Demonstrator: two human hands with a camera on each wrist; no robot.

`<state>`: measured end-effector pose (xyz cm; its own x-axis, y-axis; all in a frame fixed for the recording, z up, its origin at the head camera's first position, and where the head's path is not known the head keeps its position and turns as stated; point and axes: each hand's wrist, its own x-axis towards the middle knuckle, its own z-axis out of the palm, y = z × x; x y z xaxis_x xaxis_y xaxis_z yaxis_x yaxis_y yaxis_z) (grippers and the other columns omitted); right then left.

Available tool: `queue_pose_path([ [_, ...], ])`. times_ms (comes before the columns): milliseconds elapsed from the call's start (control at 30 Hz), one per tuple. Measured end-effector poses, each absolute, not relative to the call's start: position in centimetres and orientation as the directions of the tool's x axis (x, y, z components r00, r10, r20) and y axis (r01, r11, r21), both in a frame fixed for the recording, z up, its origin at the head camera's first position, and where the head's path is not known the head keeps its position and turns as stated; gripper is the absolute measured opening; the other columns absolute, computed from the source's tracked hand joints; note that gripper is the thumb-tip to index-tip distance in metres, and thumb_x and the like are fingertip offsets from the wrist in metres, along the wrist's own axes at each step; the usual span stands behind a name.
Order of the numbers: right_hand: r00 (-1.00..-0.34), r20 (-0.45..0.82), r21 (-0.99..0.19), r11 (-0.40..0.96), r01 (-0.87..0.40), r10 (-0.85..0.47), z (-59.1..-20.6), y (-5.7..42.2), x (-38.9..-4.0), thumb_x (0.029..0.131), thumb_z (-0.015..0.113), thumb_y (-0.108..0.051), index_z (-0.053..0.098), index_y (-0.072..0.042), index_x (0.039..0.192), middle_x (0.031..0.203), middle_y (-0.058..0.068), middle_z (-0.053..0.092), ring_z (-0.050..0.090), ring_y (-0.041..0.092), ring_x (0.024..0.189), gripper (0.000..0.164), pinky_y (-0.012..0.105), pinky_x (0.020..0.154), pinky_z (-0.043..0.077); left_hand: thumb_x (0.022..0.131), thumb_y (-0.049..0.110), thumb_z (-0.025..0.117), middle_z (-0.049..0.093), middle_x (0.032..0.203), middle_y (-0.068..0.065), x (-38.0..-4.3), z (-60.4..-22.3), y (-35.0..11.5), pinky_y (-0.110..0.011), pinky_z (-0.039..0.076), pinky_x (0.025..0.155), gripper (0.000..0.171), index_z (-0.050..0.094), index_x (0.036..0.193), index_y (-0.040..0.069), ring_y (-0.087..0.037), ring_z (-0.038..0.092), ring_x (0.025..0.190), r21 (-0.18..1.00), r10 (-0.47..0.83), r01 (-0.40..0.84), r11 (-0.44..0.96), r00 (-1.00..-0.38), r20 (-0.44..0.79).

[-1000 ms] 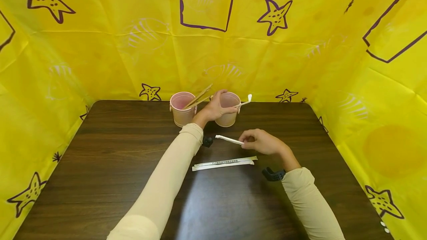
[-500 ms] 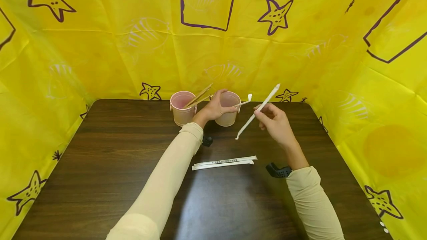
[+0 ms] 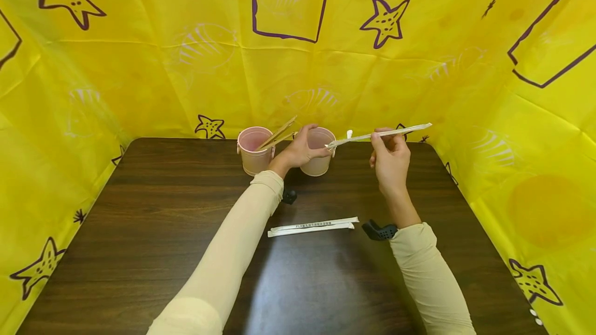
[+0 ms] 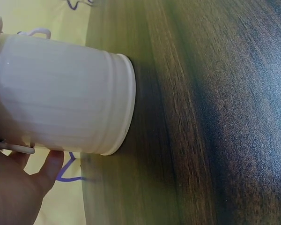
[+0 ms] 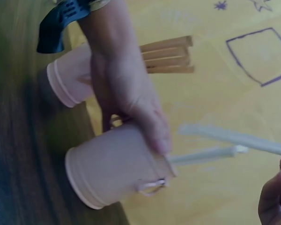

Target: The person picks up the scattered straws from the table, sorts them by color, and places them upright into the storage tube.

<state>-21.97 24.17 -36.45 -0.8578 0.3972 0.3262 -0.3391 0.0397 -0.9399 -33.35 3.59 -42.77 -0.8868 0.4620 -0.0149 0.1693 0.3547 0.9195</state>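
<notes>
The letters "PLA" stand on the far one of two paper-wrapped straws (image 3: 335,222) lying on the desk (image 3: 158,221); the row of dark characters running right from them is too small to read.

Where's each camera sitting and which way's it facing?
Head: on the head, facing forward and down at the table; left hand, right hand and sleeves show.
Left wrist: on that wrist, facing the gripped bucket; part of the left hand shows.
Right wrist: on that wrist, facing that bucket and a second bucket; left hand and right-hand fingers show.
Head and right wrist views share the held straw.
</notes>
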Motion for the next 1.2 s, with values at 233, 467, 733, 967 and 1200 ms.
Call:
queue_pose_path([
  [233,-0.891,0.244,-0.970,0.071,-0.234,0.384,-38.0,23.4,-24.2,0.097,0.070,-0.018,0.070,-0.008,0.109,0.087,0.000,0.061,0.047,0.003,0.043,0.016,0.018,0.043,0.044,0.089,0.037,0.080,0.023,0.164,-0.015,-33.4,-42.5,3.5,-0.053,0.028,0.125,0.095,0.020,0.159,0.016,-0.035,0.027,0.153,0.919,0.459,0.179,0.351,-0.888,-0.003],
  [467,-0.911,0.219,-0.974,0.139,-0.181,0.349,-38.4,22.5,-26.1,0.099,0.067,-0.021,0.067,0.000,0.119,0.094,0.001,0.062,0.049,0.001,0.045,0.029,0.016,0.044,0.044,0.090,0.038,0.078,0.021,0.166,-0.013,-33.3,-42.3,3.5,-0.051,0.029,0.124,0.095,0.018,0.160,0.016,-0.035,0.031,0.151,0.919,0.469,0.176,0.353,-0.883,-0.011],
  [733,-0.925,0.182,-0.961,0.261,-0.095,0.332,-39.5,22.1,-27.3,0.098,0.065,-0.023,0.068,-0.004,0.118,0.095,-0.004,0.062,0.052,0.005,0.048,0.027,0.017,0.044,0.043,0.087,0.039,0.081,0.023,0.165,-0.014,-33.5,-42.7,3.9,-0.052,0.030,0.124,0.098,0.020,0.160,0.017,-0.033,0.030,0.152,0.919,0.465,0.173,0.353,-0.885,-0.011],
  [967,-0.941,0.172,-0.958,0.272,-0.090,0.292,-40.0,21.8,-27.4,0.098,0.066,-0.024,0.068,-0.005,0.118,0.093,-0.004,0.063,0.053,0.007,0.050,0.027,0.016,0.045,0.044,0.086,0.039,0.082,0.024,0.164,-0.016,-33.5,-42.8,3.6,-0.053,0.032,0.123,0.099,0.020,0.159,0.015,-0.034,0.031,0.151,0.922,0.461,0.177,0.345,-0.887,-0.002],
  [1200,-0.964,0.184,-0.941,0.317,-0.116,0.191,-40.0,21.8,-26.9,0.097,0.070,-0.021,0.060,-0.005,0.131,0.109,0.005,0.064,0.054,0.004,0.051,0.039,0.015,0.047,0.045,0.087,0.041,0.081,0.021,0.165,-0.014,-33.6,-42.8,3.5,-0.055,0.031,0.122,0.098,0.019,0.160,0.017,-0.036,0.030,0.151,0.921,0.462,0.161,0.355,-0.886,-0.024],
])
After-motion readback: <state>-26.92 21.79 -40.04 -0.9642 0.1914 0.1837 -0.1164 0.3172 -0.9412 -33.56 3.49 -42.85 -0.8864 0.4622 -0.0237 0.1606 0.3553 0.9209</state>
